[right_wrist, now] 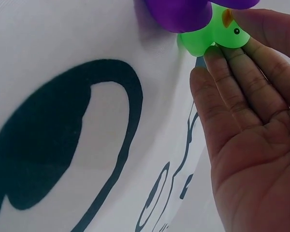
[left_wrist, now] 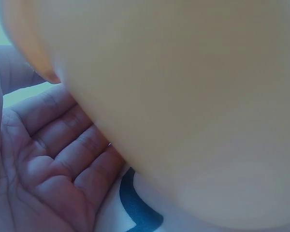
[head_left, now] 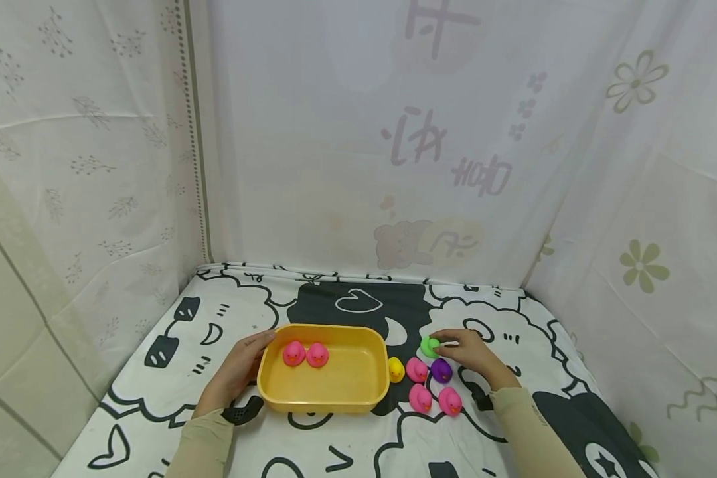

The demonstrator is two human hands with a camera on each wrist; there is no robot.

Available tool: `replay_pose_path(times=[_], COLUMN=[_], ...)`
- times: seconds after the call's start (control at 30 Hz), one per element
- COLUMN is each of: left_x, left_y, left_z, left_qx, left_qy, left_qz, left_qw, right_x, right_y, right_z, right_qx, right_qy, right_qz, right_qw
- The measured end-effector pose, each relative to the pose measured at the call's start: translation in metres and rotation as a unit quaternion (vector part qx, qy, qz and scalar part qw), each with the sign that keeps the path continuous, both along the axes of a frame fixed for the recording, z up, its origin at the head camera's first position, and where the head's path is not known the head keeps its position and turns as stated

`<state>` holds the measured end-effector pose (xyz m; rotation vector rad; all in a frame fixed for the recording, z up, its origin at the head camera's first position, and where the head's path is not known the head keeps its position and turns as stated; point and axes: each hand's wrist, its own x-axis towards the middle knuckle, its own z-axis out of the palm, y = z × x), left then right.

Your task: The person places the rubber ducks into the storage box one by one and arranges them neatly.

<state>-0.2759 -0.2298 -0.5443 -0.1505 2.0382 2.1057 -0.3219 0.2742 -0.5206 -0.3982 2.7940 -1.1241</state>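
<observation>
A yellow tray (head_left: 352, 372) holds two pink ducks (head_left: 294, 354) near its back left. My left hand (head_left: 239, 366) grips the tray's left end; in the left wrist view, the thumb of that hand (left_wrist: 53, 154) meets the rim and the fingers lie along the outer wall (left_wrist: 183, 106). Right of the tray, my right hand (head_left: 473, 353) pinches a green duck (head_left: 428, 346). The right wrist view shows the thumb of this hand (right_wrist: 256, 111) at the green duck's beak (right_wrist: 227, 18), its fingers beneath the body, and a purple duck (right_wrist: 181, 12) close by.
Beside the tray's right end are a yellow duck (head_left: 396, 370), several pink ducks (head_left: 420, 398) and the purple duck, all on a black-and-white patterned cloth (head_left: 358, 458). Pale printed curtains (head_left: 311, 166) hang behind and at both sides.
</observation>
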Motion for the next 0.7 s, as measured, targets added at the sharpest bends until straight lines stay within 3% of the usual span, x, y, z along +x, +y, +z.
replay_pose_path(times=[0.7], left_x=[0.0008], left_y=[-0.0006], left_z=[0.0004], left_qx=[0.001], left_qy=[0.000], left_qz=[-0.002], left_qw=[1.0000], right_x=[0.0010], right_y=[-0.0002], right_z=[-0.0014], right_qx=[0.005], right_qy=[0.019], right_qz=[0.003], right_qw=[0.9998])
